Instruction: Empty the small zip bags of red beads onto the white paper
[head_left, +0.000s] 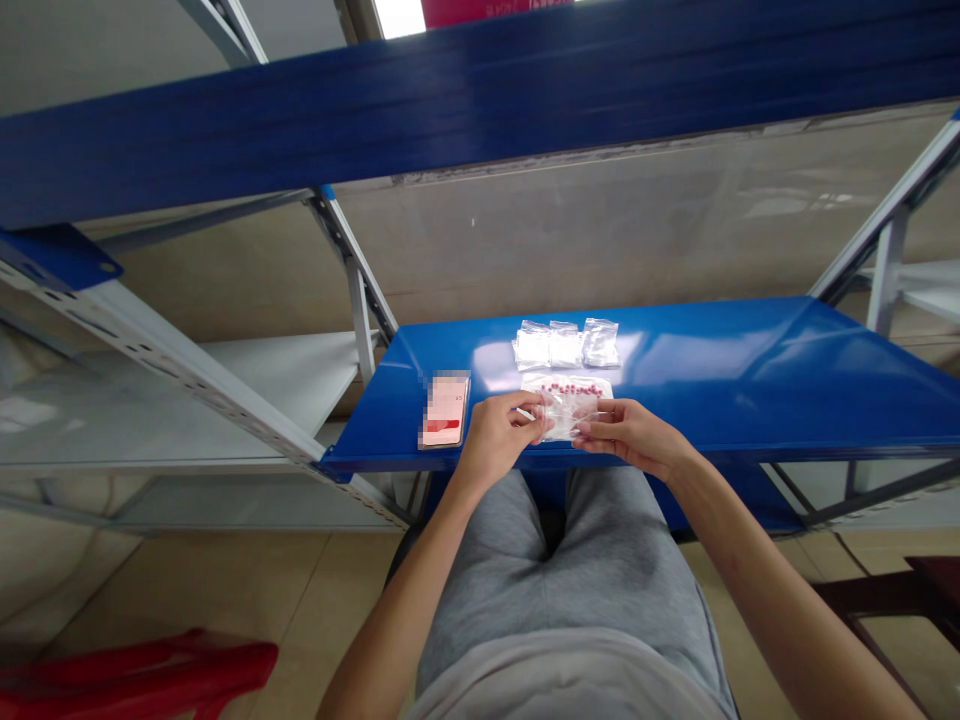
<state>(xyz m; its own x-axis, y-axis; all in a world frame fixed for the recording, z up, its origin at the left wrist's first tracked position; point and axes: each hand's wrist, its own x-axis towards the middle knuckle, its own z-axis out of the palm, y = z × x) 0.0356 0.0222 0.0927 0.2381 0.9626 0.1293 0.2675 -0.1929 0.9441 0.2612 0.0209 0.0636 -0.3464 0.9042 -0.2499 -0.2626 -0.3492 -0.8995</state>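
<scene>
My left hand and my right hand pinch opposite sides of a small clear plastic bag near the front edge of the blue shelf. What the bag contains, if anything, I cannot make out. Just behind it lies a white sheet or tray with several small red pieces on it. Farther back, small clear bags lie in three groups side by side. Left of my left hand rests a phone, its screen lit and partly blurred.
A thick blue beam crosses above the shelf. Grey metal uprights frame its left side, with a white shelf beyond. A red plastic object is on the tiled floor at left; dark furniture stands at right.
</scene>
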